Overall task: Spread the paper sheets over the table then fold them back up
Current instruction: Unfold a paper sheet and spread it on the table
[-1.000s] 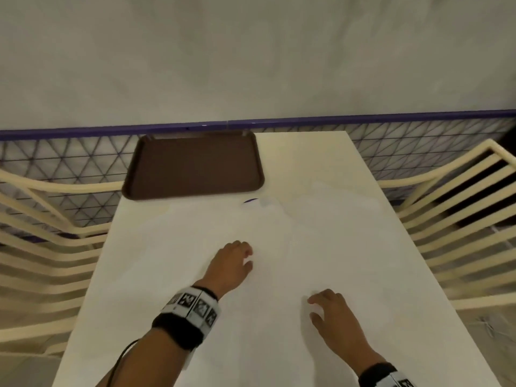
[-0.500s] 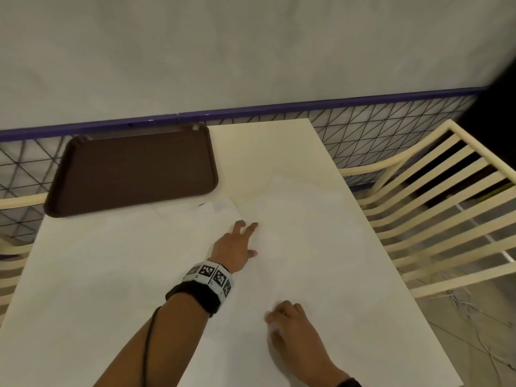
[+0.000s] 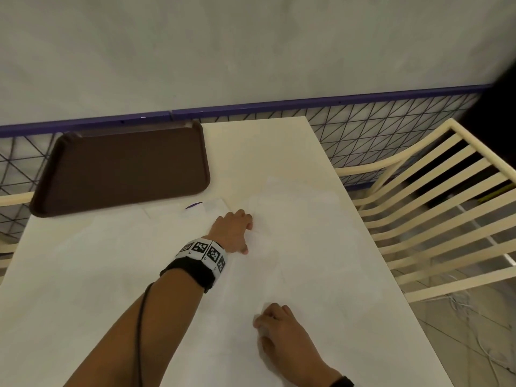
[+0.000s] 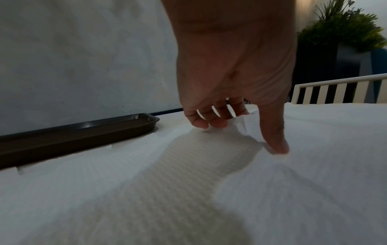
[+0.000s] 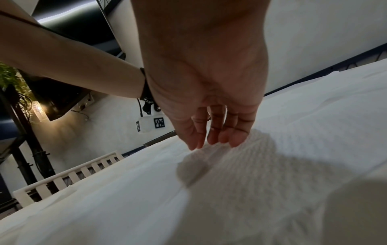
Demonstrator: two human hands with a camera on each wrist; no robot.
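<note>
- Nearest the counter's (image 3: pixel 279 141) front edge, right of centre, the right hand (image 3: pixel 282 336) sits on the paper sheets (image 3: pixel 111 289); its grip is loose, fingers (image 5: pixel 236 137) only gently bent, tips touching the paper, nothing held.
- The sheets lie spread flat over most of the counter, under both hands.
- Further in, near the middle, the left hand (image 3: pixel 233 229) has a half-closed grip: fingertips (image 4: pixel 201 123) curled onto a raised ridge of paper (image 4: pixel 236 131), thumb (image 4: pixel 274 137) pressed down just beside it. Whether the paper is truly pinched, I cannot tell.
- At the far left corner lies a brown tray (image 3: pixel 122 169), its near rim touching the sheets' far edge.
- Cream slatted chairs (image 3: pixel 435 213) stand along the right edge.
</note>
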